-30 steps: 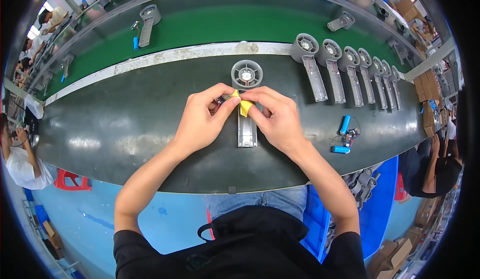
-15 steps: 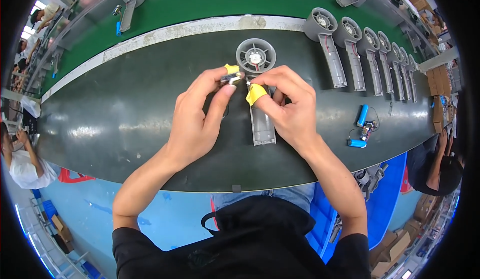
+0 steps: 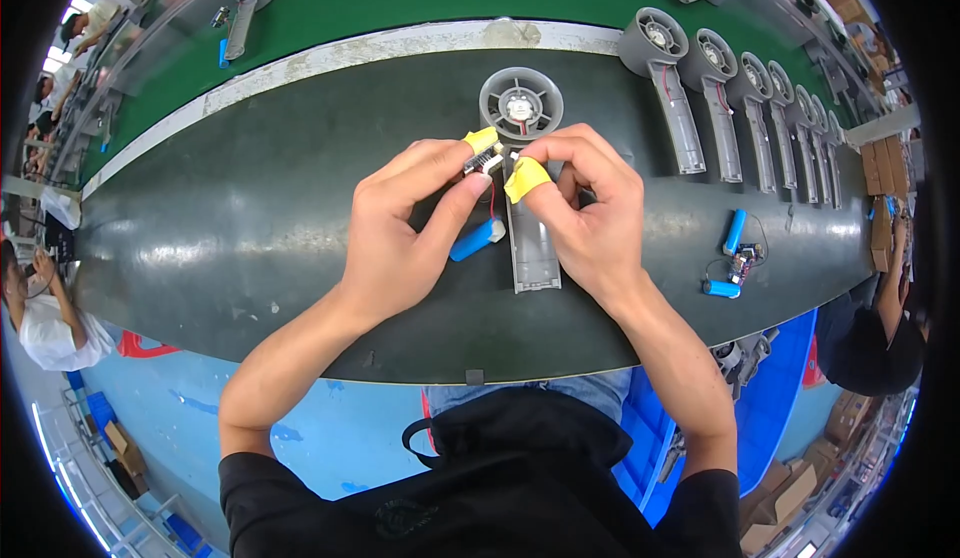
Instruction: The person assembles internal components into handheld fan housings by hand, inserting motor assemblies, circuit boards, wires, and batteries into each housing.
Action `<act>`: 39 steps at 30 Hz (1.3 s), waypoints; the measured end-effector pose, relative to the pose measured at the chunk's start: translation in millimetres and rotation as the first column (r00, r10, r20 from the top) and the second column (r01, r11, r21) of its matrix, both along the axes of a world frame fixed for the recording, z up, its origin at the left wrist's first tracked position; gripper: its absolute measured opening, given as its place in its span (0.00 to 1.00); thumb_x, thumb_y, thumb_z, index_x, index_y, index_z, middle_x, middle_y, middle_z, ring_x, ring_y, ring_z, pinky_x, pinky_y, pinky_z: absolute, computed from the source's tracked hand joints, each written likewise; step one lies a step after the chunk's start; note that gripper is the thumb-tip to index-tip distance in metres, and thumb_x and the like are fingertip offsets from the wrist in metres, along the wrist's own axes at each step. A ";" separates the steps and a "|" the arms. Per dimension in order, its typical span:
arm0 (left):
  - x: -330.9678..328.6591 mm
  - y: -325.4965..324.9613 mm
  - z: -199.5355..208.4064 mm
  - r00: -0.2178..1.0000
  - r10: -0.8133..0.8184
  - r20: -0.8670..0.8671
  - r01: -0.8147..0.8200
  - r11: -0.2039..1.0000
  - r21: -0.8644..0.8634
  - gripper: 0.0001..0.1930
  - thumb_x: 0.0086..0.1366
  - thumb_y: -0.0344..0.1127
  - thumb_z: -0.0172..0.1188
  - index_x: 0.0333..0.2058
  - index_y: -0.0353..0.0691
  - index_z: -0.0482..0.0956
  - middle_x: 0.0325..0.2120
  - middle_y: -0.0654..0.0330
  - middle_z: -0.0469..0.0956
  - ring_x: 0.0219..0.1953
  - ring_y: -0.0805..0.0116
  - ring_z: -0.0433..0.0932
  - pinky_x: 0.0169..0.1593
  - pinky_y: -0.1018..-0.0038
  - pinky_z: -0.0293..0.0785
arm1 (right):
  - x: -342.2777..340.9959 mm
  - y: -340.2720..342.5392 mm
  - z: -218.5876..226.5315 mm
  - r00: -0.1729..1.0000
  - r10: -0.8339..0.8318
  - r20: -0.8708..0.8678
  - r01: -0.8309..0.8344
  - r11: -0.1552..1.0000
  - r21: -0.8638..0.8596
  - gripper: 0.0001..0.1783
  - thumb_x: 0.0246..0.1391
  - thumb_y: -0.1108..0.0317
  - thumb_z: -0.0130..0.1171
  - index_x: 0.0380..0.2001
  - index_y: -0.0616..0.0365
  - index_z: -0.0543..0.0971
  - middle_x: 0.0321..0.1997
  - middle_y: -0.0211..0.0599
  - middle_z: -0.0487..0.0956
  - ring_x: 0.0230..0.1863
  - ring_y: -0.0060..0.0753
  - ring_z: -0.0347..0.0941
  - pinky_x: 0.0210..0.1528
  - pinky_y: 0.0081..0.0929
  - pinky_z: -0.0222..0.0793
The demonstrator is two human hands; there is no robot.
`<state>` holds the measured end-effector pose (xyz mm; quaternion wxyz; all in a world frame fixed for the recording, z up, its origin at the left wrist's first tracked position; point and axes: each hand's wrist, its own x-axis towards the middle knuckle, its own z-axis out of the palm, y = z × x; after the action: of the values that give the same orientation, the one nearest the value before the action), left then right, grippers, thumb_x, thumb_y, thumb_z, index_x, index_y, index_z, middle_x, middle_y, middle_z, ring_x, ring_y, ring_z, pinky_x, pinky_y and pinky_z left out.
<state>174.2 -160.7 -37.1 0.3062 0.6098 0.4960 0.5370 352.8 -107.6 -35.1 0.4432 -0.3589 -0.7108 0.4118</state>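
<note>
PCB (image 3: 481,162) pinched in L hand (image 3: 405,213) by fan shell's (image 3: 531,243) left edge, prob. to keep its face clear; R hand (image 3: 592,196) pinches white plug (image 3: 514,156) above shell; blue batt. (image 3: 475,241) left of shell.

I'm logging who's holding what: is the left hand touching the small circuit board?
Touching. The head view shows the left hand pinching the circuit board between thumb and forefinger.

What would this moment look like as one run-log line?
Left hand: pinching circuit board | Right hand: pinching small white connector | Beneath: grey handheld-fan housing | Left of its handle: blue battery cell
</note>
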 end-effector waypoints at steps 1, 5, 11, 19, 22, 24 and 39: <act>-0.1 0.2 -1.0 1.000 0.003 -0.002 -0.003 1.000 0.000 0.12 0.62 0.21 0.61 0.45 0.27 0.80 0.37 0.53 0.81 0.37 0.69 0.79 0.42 0.76 0.75 | 0.2 -0.3 0.1 1.000 -0.013 0.001 0.013 1.000 0.010 0.10 0.46 0.82 0.60 0.35 0.64 0.80 0.38 0.32 0.79 0.19 0.08 0.59 0.21 0.12 0.53; -0.4 1.0 -2.2 0.951 -0.011 0.310 0.057 0.988 -0.140 0.13 0.65 0.22 0.59 0.48 0.26 0.77 0.40 0.55 0.80 0.40 0.72 0.78 0.46 0.77 0.74 | 2.5 -2.2 4.8 1.000 0.010 -0.015 -0.009 0.999 0.036 0.11 0.45 0.83 0.60 0.35 0.64 0.80 0.43 0.35 0.80 0.18 0.08 0.60 0.21 0.11 0.54; -4.1 2.5 -0.5 0.931 -0.072 0.359 0.122 0.986 -0.117 0.14 0.66 0.21 0.57 0.50 0.26 0.76 0.41 0.56 0.78 0.42 0.73 0.76 0.47 0.78 0.73 | 5.6 -2.2 14.3 1.000 0.014 -0.017 -0.014 0.999 0.031 0.14 0.46 0.84 0.59 0.39 0.65 0.81 0.43 0.35 0.80 0.20 0.06 0.63 0.22 0.09 0.57; -2.9 2.9 4.8 0.932 -0.157 0.326 0.178 0.983 -0.036 0.13 0.65 0.21 0.57 0.49 0.27 0.76 0.40 0.55 0.78 0.39 0.71 0.77 0.43 0.78 0.74 | 2.0 0.4 10.3 1.000 0.020 -0.004 -0.019 0.998 0.067 0.12 0.49 0.82 0.62 0.39 0.64 0.80 0.35 0.30 0.76 0.20 0.07 0.59 0.21 0.12 0.52; -4.5 4.2 0.8 0.982 -0.144 0.118 0.142 0.989 0.026 0.13 0.65 0.21 0.57 0.48 0.27 0.77 0.38 0.54 0.78 0.37 0.71 0.77 0.41 0.78 0.75 | 1.7 -0.4 10.8 1.000 0.009 0.008 -0.010 0.993 0.122 0.10 0.48 0.82 0.62 0.36 0.65 0.79 0.35 0.31 0.75 0.20 0.08 0.59 0.22 0.11 0.53; -3.1 5.2 0.5 0.985 -0.126 0.120 0.118 0.991 0.070 0.13 0.64 0.21 0.57 0.48 0.28 0.77 0.37 0.54 0.79 0.36 0.71 0.78 0.39 0.78 0.75 | 2.4 0.1 10.1 1.000 -0.001 0.005 0.000 0.989 0.149 0.10 0.47 0.83 0.61 0.35 0.65 0.79 0.35 0.31 0.75 0.19 0.09 0.60 0.22 0.11 0.54; -2.2 3.9 6.4 0.977 -0.124 0.175 0.130 0.991 -0.025 0.13 0.65 0.22 0.57 0.49 0.29 0.78 0.35 0.56 0.78 0.32 0.74 0.76 0.33 0.79 0.72 | 0.5 -0.5 12.7 0.999 0.054 0.003 -0.054 0.992 0.114 0.10 0.47 0.82 0.61 0.34 0.63 0.75 0.35 0.30 0.72 0.23 0.11 0.63 0.24 0.13 0.57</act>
<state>172.1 -156.8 -30.8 0.3927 0.5856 0.4373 0.5582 353.3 -108.1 -22.4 0.4519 -0.3137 -0.7424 0.3825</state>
